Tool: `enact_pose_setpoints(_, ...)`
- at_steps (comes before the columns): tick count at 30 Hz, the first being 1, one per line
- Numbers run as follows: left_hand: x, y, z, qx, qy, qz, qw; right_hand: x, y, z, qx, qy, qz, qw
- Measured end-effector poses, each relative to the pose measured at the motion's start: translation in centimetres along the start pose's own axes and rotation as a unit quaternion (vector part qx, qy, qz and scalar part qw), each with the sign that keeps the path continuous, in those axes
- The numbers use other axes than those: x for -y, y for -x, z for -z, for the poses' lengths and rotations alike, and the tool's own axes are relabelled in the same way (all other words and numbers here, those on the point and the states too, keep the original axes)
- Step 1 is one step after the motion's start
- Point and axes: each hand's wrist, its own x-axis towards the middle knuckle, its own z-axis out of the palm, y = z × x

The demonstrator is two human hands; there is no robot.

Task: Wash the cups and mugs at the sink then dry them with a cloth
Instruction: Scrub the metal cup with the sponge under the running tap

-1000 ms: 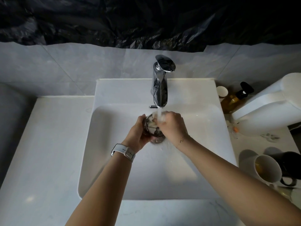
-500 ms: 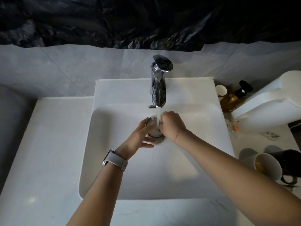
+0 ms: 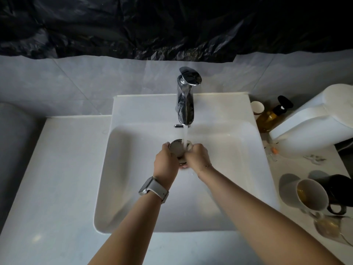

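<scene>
A white sink (image 3: pixel 133 169) sits under a running faucet (image 3: pixel 185 100). Left hand (image 3: pixel 166 163) and right hand (image 3: pixel 198 157) clasp a mostly hidden cup (image 3: pixel 176 149) in the stream.

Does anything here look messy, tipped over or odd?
Yes: right of the sink, a white mug lies tipped with brownish residue inside, beside a black mug. A clear glass lies sideways too.

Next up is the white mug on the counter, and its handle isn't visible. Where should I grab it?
Grip the white mug around its body near the rim, coming from its left, the sink side. It leans with its mouth facing the camera, and the black mug crowds its right.
</scene>
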Motion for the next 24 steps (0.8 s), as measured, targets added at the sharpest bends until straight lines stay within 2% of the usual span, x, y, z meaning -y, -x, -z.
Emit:
enact_pose_setpoints(2, 0.4, 0.5, 0.3, 0.044, 0.055, -0.011, 0.997, 0.3, -0.4, 0.9, -0.027, 0.138, 0.043, 0.989)
enact_pose_setpoints(4, 1.1, 0.1, 1.8, 0.109, -0.01, -0.058, 0.992, 0.8, -1.2, 1.9, -0.043, 0.199, 0.063, 0.977)
enact_pose_setpoints(6, 1.7, -0.8, 3.7, 0.166, -0.183, -0.143, 0.958, 1.6, -1.8, 3.3, -0.011, 0.178, 0.052, 0.983)
enact_pose_setpoints(7, 1.7, -1.0, 4.2, 0.169, -0.246, -0.188, 0.936, 2.2, -2.0, 3.8, 0.018, 0.143, 0.036, 0.989)
enact_pose_setpoints(8, 1.5, -1.0, 4.4, 0.157, -0.258, -0.225, 0.926, 2.6, -2.3, 4.2, 0.056, 0.112, 0.013, 0.992)
enact_pose_setpoints(10, 1.1, -1.0, 3.9, 0.113, -0.159, -0.274, 0.942, 3.5, -2.7, 4.4, 0.114, 0.075, -0.017, 0.991)
enact_pose_setpoints(12, 0.7, -1.2, 3.2, 0.086, -0.065, -0.273, 0.956, 4.0, -2.8, 4.1, 0.125, 0.049, -0.025, 0.991)
enact_pose_setpoints(16, 1.0, -1.8, 3.2, 0.071, -0.098, -0.31, 0.943, 3.4, -2.8, 3.9, 0.149, -0.016, -0.062, 0.987)
enact_pose_setpoints(19, 1.2, -2.0, 3.2, 0.103, -0.103, -0.26, 0.955, 2.5, -3.5, 4.1, 0.122, -0.032, -0.035, 0.991)
enact_pose_setpoints(22, 1.8, -1.7, 2.4, 0.145, 0.057, -0.149, 0.976, 1.2, -4.2, 4.4, 0.055, -0.064, 0.057, 0.995)
enact_pose_setpoints(24, 1.9, -1.2, 1.7, 0.168, 0.183, -0.074, 0.966, -0.1, -3.3, 4.4, 0.013, -0.097, 0.135, 0.986)
